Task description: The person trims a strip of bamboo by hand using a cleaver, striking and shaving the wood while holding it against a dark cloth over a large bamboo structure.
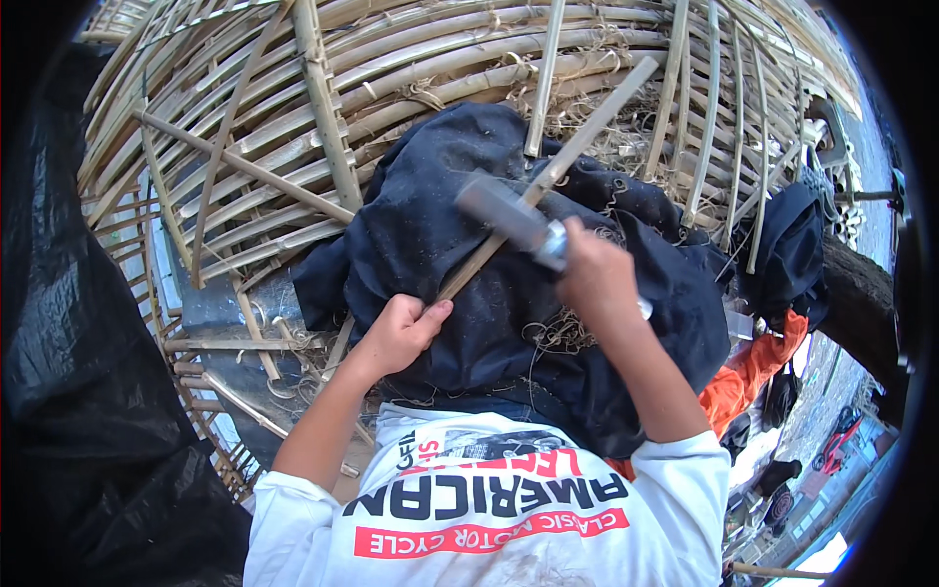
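Bamboo slats point(489, 44) curved beyond dark cloth point(421, 186); the left hand point(399, 336) gripped a stick point(602, 112), the right hand point(599, 274) clasped a blurred knife point(499, 210).

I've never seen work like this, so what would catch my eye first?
Probably the broad-bladed knife in the right hand, blurred near the centre, against the pale strip whose near end the left hand grips. Dark cloth spreads beneath them, and curving rows of bamboo-like slats fill the top.
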### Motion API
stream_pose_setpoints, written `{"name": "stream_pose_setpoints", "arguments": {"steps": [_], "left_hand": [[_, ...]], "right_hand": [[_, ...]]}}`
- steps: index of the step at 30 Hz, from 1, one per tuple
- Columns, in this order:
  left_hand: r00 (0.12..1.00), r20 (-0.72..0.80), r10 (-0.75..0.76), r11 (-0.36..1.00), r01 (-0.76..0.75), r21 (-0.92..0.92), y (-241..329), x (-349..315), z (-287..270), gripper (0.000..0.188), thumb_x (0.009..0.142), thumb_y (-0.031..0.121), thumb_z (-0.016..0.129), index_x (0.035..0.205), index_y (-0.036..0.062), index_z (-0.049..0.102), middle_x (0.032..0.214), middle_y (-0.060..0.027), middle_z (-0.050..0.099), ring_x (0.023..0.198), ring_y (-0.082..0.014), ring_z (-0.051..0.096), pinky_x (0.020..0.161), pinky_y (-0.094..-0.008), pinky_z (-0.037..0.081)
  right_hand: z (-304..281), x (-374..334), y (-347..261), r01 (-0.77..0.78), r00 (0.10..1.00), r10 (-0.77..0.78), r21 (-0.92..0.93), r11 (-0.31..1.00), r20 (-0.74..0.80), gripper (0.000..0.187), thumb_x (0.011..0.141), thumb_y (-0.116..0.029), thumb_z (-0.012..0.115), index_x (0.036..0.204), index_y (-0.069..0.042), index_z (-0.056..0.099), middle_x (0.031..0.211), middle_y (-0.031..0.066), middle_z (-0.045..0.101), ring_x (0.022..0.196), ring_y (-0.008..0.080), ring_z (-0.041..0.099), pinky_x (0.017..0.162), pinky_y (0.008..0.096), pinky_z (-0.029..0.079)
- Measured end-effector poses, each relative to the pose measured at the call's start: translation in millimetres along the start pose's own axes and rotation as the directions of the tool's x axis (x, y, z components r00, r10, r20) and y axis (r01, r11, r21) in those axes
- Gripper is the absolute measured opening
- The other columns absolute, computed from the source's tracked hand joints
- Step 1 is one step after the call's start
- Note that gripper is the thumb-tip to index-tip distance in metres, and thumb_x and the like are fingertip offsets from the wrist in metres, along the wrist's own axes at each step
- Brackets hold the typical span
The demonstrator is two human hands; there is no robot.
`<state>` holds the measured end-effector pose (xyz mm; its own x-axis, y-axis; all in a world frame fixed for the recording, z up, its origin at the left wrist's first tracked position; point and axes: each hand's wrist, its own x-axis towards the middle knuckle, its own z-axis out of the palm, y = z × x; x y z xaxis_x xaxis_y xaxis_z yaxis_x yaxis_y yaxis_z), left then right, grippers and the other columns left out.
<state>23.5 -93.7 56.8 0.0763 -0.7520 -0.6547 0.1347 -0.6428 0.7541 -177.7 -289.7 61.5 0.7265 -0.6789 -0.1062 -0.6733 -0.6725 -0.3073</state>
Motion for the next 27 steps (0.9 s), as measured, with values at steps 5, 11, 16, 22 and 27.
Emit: {"name": "stream_pose_setpoints", "arguments": {"steps": [5, 11, 16, 22, 27], "left_hand": [[0.994, -0.019, -0.104, 0.992, 0.103, -0.067, 17, -3, 2, 0.051, 0.097, 0.039, 0.059, 0.059, 0.0045, 0.053, 0.048, 0.004, 0.04, 0.039, -0.0044, 0.033, 0.039, -0.0228, 0.023], [0.99, 0.023, -0.143, 0.981, 0.144, -0.13, 13, -4, -5, 0.052, 0.096, 0.04, 0.061, 0.061, 0.0016, 0.059, 0.048, 0.0013, 0.045, 0.039, -0.0068, 0.039, 0.039, -0.0239, 0.029], [0.992, -0.033, -0.123, 0.989, 0.119, -0.088, 9, -6, 0, 0.053, 0.096, 0.04, 0.06, 0.061, 0.0003, 0.059, 0.047, 0.0021, 0.044, 0.039, -0.0063, 0.037, 0.039, -0.0241, 0.028], [0.991, 0.027, -0.129, 0.985, 0.131, -0.112, 8, -7, -1, 0.052, 0.101, 0.04, 0.051, 0.069, -0.001, 0.059, 0.048, 0.0056, 0.037, 0.038, -0.0036, 0.029, 0.038, -0.0234, 0.023], [0.991, 0.036, -0.125, 0.986, 0.128, -0.105, 17, -14, 8, 0.049, 0.103, 0.039, 0.046, 0.077, -0.0008, 0.059, 0.051, 0.0069, 0.033, 0.039, -0.003, 0.028, 0.038, -0.0229, 0.02]], "right_hand": [[-10, 20, 25, -0.189, 0.982, 0.187, -0.069, 0.98, -0.031, 0.028, 0.069, -0.004, 0.068, 0.092, -0.002, 0.053, 0.082, 0.0193, 0.064, 0.08, 0.0396, 0.065, 0.073, 0.0478, 0.052], [19, -21, -1, -0.096, 0.986, 0.148, 0.483, 0.87, -0.071, 0.035, 0.065, -0.012, 0.074, 0.095, 0.001, 0.061, 0.085, 0.0191, 0.062, 0.081, 0.0372, 0.063, 0.074, 0.041, 0.05], [35, -50, 15, -0.251, 0.942, 0.308, 0.326, 0.912, -0.136, 0.035, 0.068, -0.023, 0.079, 0.092, -0.001, 0.065, 0.086, 0.0144, 0.061, 0.083, 0.0321, 0.06, 0.074, 0.0412, 0.049], [47, -69, 23, -0.118, 0.931, 0.224, 0.342, 0.932, -0.289, 0.035, 0.077, -0.024, 0.076, 0.1, -0.001, 0.063, 0.089, 0.0154, 0.062, 0.082, 0.0338, 0.061, 0.072, 0.042, 0.049], [32, -71, 16, 0.001, 0.959, 0.102, 0.362, 0.932, -0.265, 0.039, 0.081, -0.031, 0.075, 0.104, -0.004, 0.059, 0.086, 0.0138, 0.063, 0.074, 0.0343, 0.065, 0.062, 0.0429, 0.051]]}}
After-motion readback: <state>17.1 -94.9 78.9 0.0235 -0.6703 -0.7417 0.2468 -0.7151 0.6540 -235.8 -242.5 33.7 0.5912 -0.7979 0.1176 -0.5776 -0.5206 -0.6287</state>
